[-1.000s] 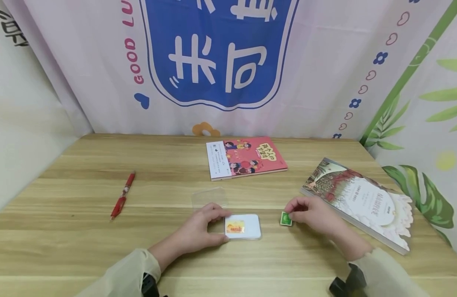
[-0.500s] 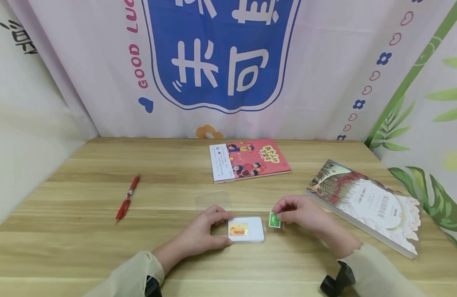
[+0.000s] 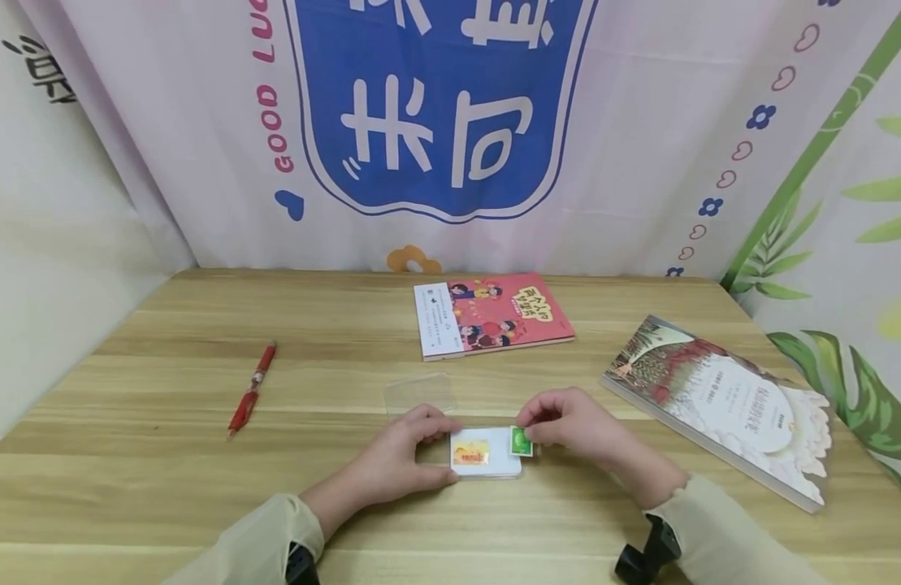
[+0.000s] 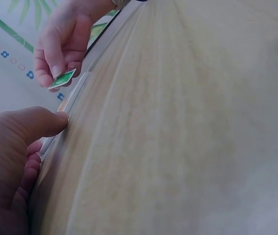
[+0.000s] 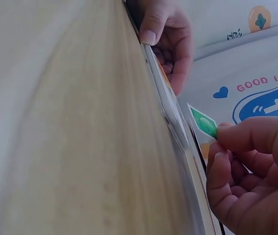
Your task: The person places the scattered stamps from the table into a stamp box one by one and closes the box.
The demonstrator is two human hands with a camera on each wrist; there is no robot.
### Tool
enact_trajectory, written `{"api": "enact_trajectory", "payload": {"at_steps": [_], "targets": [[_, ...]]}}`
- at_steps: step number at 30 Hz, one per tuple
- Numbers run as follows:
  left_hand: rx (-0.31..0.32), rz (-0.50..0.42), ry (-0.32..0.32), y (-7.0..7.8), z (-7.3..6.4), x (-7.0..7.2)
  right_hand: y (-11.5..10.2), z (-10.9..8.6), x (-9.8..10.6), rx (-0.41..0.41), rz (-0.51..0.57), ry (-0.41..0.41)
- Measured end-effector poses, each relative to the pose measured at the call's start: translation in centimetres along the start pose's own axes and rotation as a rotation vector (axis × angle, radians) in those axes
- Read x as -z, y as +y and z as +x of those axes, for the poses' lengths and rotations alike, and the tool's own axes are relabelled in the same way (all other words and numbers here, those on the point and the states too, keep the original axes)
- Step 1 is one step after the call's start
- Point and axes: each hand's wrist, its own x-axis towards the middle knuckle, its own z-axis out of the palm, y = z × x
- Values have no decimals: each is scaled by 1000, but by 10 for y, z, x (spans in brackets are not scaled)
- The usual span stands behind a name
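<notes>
We are working over a wood-grained table [image 3: 165,471] that is carrying everything here. A thick book [image 3: 721,406] is lying slanted at the right and a pink book [image 3: 497,317] is lying on the far side; we are probably leaving both aside so the near middle is giving the hands room. Our left hand [image 3: 392,459] is coming in from the left, and our right hand [image 3: 578,426] is hanging to the right, its fingers narrowing to a pinch. Between them a white card [image 3: 500,465] is lying on the table; left thumb and fingers are gripping its left end, seemingly to steady it while most of its face is staying uncovered. A clear plastic sheet [image 3: 419,390] is lying just beyond the left hand, and a red pen [image 3: 253,390] is resting well apart at the left. A yellow sticker [image 3: 469,452] is sitting on the card's left part. Smallest, a green sticker [image 3: 521,443] is hovering tilted above the card's right end, and the right fingers are pinching only its edge, presumably so its face is showing
</notes>
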Motion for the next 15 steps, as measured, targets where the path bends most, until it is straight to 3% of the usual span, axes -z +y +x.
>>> {"api": "enact_trajectory", "payload": {"at_steps": [15], "targets": [[8, -27, -5, 0, 0, 0, -4, 10, -20, 38, -190, 41]]}}
